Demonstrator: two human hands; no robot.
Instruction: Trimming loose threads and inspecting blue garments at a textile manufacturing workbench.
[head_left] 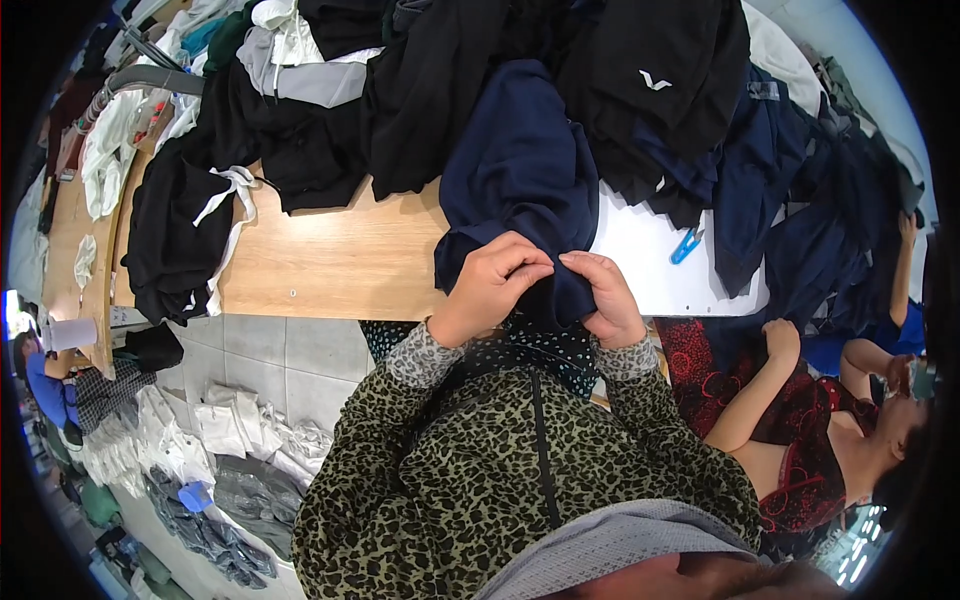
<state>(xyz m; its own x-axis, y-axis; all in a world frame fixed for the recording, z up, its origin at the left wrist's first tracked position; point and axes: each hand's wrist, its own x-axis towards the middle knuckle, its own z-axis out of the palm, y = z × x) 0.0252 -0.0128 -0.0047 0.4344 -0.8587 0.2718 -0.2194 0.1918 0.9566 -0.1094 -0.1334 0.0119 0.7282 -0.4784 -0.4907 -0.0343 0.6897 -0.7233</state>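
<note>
A navy blue garment (pixel 520 150) lies across the near edge of the table in front of me, its lower part hanging toward my lap. My left hand (pixel 490 285) is closed in a pinch above the cloth; whatever sits between thumb and forefinger is too small to make out. Just beside it, my right hand (pixel 607 300) grips a fold of the same garment, with the thumb on top and the other fingers mostly hidden. The two sets of fingertips are close together but apart.
Black garments (pixel 430 100) pile up along the back. Blue thread snips (pixel 686 246) lie on the white tabletop (pixel 640 270) at right. A co-worker (pixel 780 400) in red and black sits close on my right. Bagged clothes (pixel 230 490) cover the floor at lower left.
</note>
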